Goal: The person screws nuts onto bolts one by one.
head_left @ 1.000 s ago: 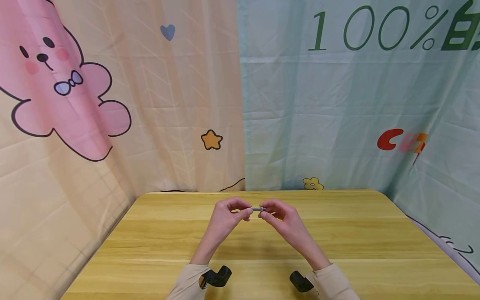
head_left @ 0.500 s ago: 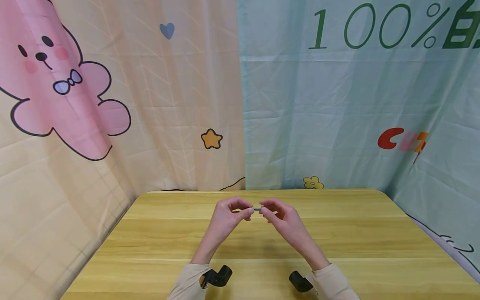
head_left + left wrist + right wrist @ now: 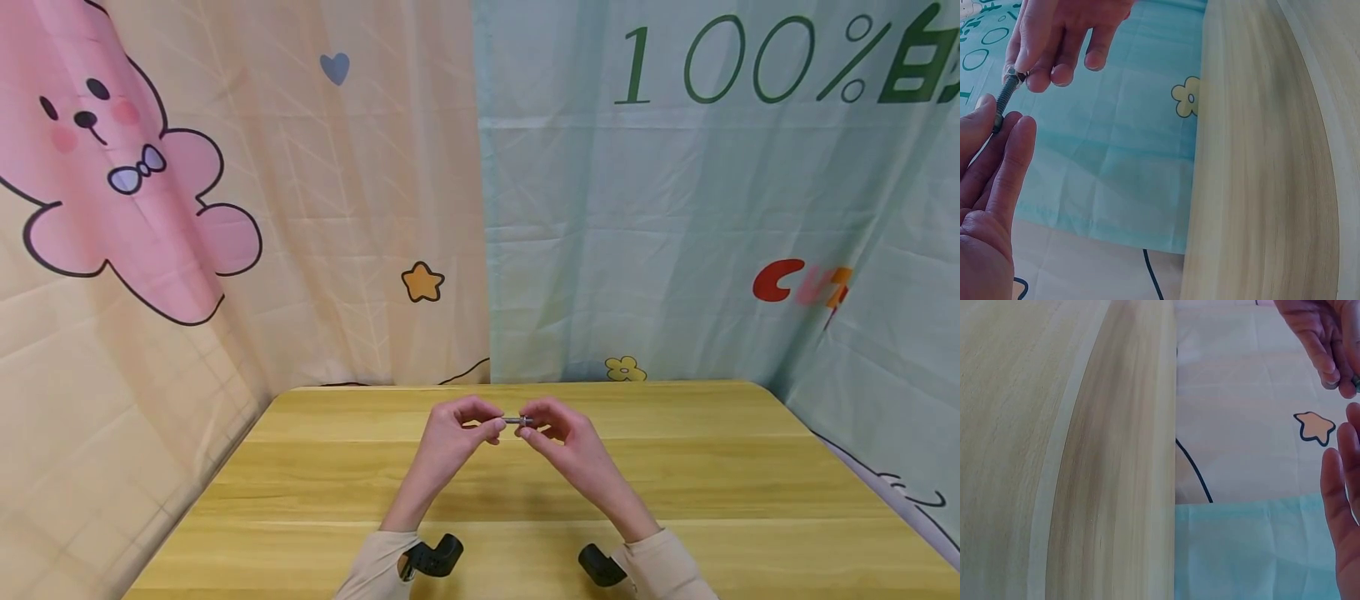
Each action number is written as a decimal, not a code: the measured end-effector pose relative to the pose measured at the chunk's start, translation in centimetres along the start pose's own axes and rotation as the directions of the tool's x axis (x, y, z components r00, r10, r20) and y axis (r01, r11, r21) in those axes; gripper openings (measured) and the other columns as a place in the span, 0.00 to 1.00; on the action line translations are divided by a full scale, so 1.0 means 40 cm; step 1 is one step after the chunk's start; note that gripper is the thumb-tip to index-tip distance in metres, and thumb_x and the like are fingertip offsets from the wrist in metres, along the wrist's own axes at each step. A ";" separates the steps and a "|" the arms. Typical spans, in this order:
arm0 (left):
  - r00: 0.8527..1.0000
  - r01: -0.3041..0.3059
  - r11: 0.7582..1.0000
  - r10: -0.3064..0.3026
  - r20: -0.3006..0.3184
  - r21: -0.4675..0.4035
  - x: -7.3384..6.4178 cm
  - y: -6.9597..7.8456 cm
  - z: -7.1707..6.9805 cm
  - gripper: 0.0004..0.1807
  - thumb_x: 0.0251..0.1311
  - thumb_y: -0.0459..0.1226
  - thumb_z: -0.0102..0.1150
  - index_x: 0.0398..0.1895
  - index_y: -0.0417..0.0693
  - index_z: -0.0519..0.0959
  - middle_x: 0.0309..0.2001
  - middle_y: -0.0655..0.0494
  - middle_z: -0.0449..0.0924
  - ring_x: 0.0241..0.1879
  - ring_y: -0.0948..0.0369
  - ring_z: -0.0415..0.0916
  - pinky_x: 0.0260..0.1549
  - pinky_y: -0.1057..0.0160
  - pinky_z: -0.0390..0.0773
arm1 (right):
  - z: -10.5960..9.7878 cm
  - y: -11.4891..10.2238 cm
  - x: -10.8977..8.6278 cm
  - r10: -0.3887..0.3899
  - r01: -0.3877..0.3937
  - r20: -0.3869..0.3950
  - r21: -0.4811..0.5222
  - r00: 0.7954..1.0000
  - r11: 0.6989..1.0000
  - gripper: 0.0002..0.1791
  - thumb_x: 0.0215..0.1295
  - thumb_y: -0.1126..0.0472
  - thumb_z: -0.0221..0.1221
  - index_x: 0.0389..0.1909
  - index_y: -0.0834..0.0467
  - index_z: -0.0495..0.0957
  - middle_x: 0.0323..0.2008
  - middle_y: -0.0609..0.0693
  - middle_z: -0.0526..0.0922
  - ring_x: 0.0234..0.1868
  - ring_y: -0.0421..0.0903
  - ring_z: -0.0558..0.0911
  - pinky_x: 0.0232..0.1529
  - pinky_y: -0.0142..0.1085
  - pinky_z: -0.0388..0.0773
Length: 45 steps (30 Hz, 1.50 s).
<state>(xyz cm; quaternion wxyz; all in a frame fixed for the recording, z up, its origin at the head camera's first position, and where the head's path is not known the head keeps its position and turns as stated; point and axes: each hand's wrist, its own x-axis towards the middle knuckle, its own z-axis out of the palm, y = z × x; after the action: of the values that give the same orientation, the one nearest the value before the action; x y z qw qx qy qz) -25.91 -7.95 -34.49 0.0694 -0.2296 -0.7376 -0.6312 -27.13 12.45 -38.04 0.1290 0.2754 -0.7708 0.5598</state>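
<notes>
A small metal bolt (image 3: 512, 421) lies roughly level above the table, between the hands in the head view. My left hand (image 3: 459, 429) pinches its left end between thumb and index finger. Toward the other end sits a nut (image 3: 1015, 76), threaded on the bolt's shaft. My right hand (image 3: 564, 431) has its thumb and index finger at the nut, one on each side, its other fingers loosely bent. The left wrist view shows the threads between the two hands. In the right wrist view the bolt is mostly cut off at the frame's edge.
Below the hands stretches a wooden table (image 3: 315, 483). Printed curtains (image 3: 637, 208) hang behind it and along both sides. A black wrist camera (image 3: 435, 556) is strapped at the left sleeve, another black camera (image 3: 602, 565) at the right one.
Half a second ago the right fingertips covered the nut; now they are parted slightly and the nut shows between them. The left hand keeps its pinch on the bolt almost unmoved.
</notes>
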 end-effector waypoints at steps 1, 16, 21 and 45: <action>1.000 0.002 1.000 -0.002 0.000 0.000 0.000 -0.001 0.000 0.03 0.60 0.27 0.65 0.36 0.35 0.84 0.33 0.44 0.83 0.31 0.47 0.82 0.36 0.58 0.84 | 0.000 0.000 -0.001 0.008 -0.008 0.000 0.002 1.000 1.000 0.10 0.67 0.59 0.64 0.47 0.51 0.79 0.41 0.49 0.83 0.42 0.46 0.82 0.44 0.39 0.81; 1.000 0.014 1.000 -0.014 0.005 0.010 -0.003 0.005 0.002 0.03 0.60 0.28 0.65 0.37 0.36 0.84 0.33 0.45 0.83 0.31 0.47 0.82 0.38 0.56 0.84 | 0.007 -0.004 -0.004 0.094 -0.094 -0.025 -0.009 0.995 0.996 0.11 0.69 0.50 0.61 0.45 0.50 0.81 0.39 0.45 0.83 0.41 0.49 0.81 0.43 0.45 0.81; 1.000 0.006 1.000 -0.006 0.002 0.012 -0.002 0.004 -0.001 0.04 0.60 0.28 0.65 0.37 0.35 0.84 0.33 0.44 0.83 0.31 0.48 0.82 0.38 0.52 0.84 | 0.006 -0.005 -0.002 0.054 -0.055 -0.022 -0.023 0.998 0.998 0.16 0.66 0.56 0.65 0.53 0.48 0.78 0.48 0.44 0.81 0.48 0.44 0.79 0.46 0.41 0.80; 1.000 0.012 1.000 -0.012 0.013 0.012 -0.002 0.002 0.000 0.03 0.60 0.28 0.65 0.37 0.36 0.83 0.34 0.46 0.83 0.31 0.48 0.82 0.38 0.57 0.84 | 0.003 -0.003 -0.003 0.108 -0.110 -0.057 -0.041 0.993 0.993 0.13 0.70 0.47 0.59 0.48 0.47 0.83 0.41 0.44 0.84 0.42 0.45 0.81 0.41 0.42 0.81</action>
<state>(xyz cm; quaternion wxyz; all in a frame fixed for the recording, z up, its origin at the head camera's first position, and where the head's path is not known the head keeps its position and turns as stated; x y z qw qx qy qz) -25.82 -7.95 -34.46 0.0622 -0.2288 -0.7432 -0.6256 -26.94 12.33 -38.05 0.1252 0.2145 -0.7930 0.5563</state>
